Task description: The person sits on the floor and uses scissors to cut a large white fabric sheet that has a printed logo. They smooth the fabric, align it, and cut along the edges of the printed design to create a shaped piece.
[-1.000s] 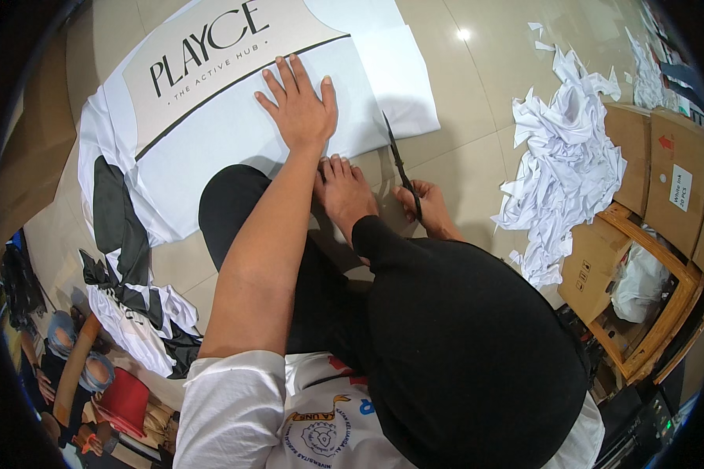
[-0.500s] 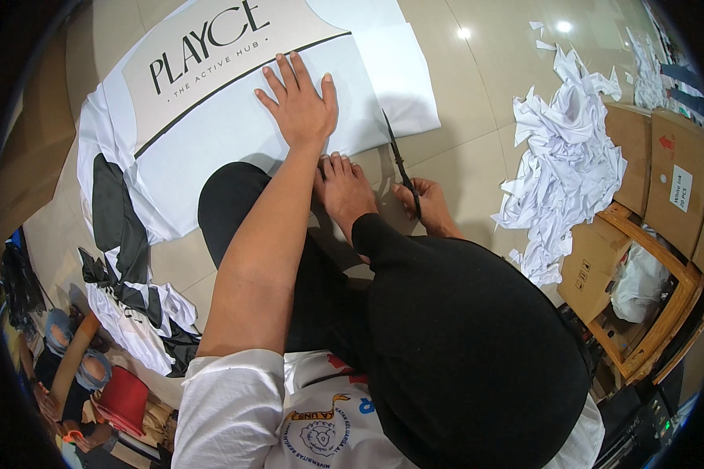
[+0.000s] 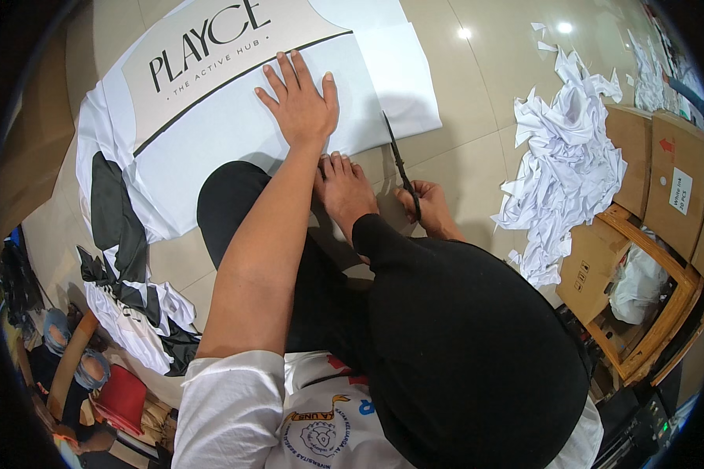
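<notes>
A large white fabric piece (image 3: pixel 235 168) with a beige printed panel and a black stripe is spread on the tiled floor. My left hand (image 3: pixel 301 109) lies flat on it, fingers spread, the tips at the stripe. In my right hand (image 3: pixel 429 205) is a pair of black scissors (image 3: pixel 399 160), the fingers closed round the handles. The blades point away from me and their tips meet the fabric's right-hand edge. My bare foot (image 3: pixel 344 187) rests between both hands, its toes against the near edge of the cloth.
A heap of white fabric scraps (image 3: pixel 559 148) lies to the right, beside cardboard boxes (image 3: pixel 673 176) and a wooden frame (image 3: pixel 641 352). Black and white cloth (image 3: pixel 117 211) is bunched on the left. Another person's arm (image 3: pixel 74 359) and a red container (image 3: pixel 123 399) are at lower left.
My hands and the scissors have barely moved, and the fabric lies as before. At lower left the other person's hands have shifted.
</notes>
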The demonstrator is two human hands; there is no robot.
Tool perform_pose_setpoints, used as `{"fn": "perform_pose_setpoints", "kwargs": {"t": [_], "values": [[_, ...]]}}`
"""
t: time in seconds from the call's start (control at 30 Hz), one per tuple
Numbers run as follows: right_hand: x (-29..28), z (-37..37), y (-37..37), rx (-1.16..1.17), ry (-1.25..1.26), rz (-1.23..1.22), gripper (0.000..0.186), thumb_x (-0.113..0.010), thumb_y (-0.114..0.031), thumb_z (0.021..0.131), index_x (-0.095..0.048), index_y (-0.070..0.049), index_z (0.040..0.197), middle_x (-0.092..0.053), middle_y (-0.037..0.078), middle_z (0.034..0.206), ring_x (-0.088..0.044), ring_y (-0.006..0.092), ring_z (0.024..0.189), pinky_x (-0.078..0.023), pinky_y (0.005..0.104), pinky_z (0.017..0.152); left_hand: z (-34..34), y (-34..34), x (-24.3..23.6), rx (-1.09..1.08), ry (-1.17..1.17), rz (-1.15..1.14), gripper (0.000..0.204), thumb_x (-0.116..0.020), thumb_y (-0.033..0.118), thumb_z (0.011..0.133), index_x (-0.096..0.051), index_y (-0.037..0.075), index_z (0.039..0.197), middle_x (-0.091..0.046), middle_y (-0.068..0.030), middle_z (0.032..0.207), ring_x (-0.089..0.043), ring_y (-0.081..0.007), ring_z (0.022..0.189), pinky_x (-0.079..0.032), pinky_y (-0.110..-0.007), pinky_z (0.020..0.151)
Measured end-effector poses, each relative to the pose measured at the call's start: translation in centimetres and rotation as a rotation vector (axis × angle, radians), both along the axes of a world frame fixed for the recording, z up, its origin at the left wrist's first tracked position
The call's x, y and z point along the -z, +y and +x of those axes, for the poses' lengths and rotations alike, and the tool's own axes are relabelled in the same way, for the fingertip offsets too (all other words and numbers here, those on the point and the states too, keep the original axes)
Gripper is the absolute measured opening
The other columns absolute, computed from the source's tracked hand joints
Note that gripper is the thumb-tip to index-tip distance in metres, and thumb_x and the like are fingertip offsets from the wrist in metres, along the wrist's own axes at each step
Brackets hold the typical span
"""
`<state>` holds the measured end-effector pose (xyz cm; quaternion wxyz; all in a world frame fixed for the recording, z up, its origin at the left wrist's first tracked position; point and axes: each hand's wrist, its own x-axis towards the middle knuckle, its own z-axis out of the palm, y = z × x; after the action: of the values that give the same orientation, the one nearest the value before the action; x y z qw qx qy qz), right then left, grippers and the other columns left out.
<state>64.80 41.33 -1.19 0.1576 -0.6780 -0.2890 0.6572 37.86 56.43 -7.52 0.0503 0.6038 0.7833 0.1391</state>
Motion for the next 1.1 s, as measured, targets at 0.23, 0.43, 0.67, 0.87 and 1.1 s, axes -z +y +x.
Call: {"fn": "perform_pose_setpoints", "kwargs": {"t": [0.23, 0.43, 0.67, 0.87, 1.1], "values": [[0.7, 0.1, -0.2, 0.004, 0.021, 0.011, 0.032, -0.084, -0.028, 0.092, -0.068, -0.005, 0.077, -0.062, 0.001, 0.063, -0.055, 0.0092, 0.053, -0.042, 0.0286, 0.050, 0.0, 0.1, -0.1, 0.000, -0.002, 0.001, 0.082, -0.036, 0.056, 0.113, -0.024, 0.005, 0.176, -0.020, -0.0206, 0.183, -0.007, -0.0473, 0.170, 0.001, -0.070, 0.133], [0.0, -0.3, 0.6, -0.006, 0.017, -0.003, 0.034, -0.084, -0.030, 0.093, -0.067, -0.005, 0.076, -0.062, 0.001, 0.062, -0.055, 0.0101, 0.052, -0.041, 0.0291, 0.049, 0.0, 0.1, -0.1, -0.005, -0.010, -0.007, 0.082, -0.037, 0.056, 0.113, -0.024, 0.004, 0.176, -0.020, -0.0204, 0.184, -0.007, -0.0472, 0.170, 0.002, -0.070, 0.133], [-0.6, -0.7, 1.5, 0.002, 0.010, 0.000, 0.037, -0.084, -0.032, 0.094, -0.066, -0.006, 0.076, -0.061, 0.002, 0.062, -0.055, 0.0111, 0.051, -0.041, 0.0298, 0.048, 0.0, 0.1, -0.3, -0.008, -0.012, -0.033, 0.083, -0.037, 0.057, 0.113, -0.023, 0.004, 0.176, -0.019, -0.0202, 0.184, -0.007, -0.0466, 0.170, 0.003, -0.069, 0.133], [-1.7, -1.4, 2.6, 0.002, 0.018, 0.022, 0.039, -0.085, -0.034, 0.094, -0.065, -0.006, 0.075, -0.060, 0.002, 0.061, -0.054, 0.0111, 0.051, -0.040, 0.0297, 0.048, 0.0, 0.1, -0.2, -0.006, 0.003, -0.034, 0.083, -0.036, 0.057, 0.113, -0.023, 0.004, 0.176, -0.018, -0.0202, 0.184, -0.006, -0.0466, 0.170, 0.003, -0.069, 0.133], [-0.4, -1.5, 2.7, -0.004, -0.007, 0.040, 0.038, -0.085, -0.032, 0.093, -0.066, -0.005, 0.075, -0.060, 0.000, 0.059, -0.053, 0.0097, 0.050, -0.038, 0.0286, 0.048, 0.1, 0.1, -0.4, 0.002, -0.033, -0.019, 0.084, -0.037, 0.057, 0.113, -0.023, 0.004, 0.176, -0.018, -0.0204, 0.184, -0.006, -0.0473, 0.170, 0.002, -0.070, 0.133]]}}
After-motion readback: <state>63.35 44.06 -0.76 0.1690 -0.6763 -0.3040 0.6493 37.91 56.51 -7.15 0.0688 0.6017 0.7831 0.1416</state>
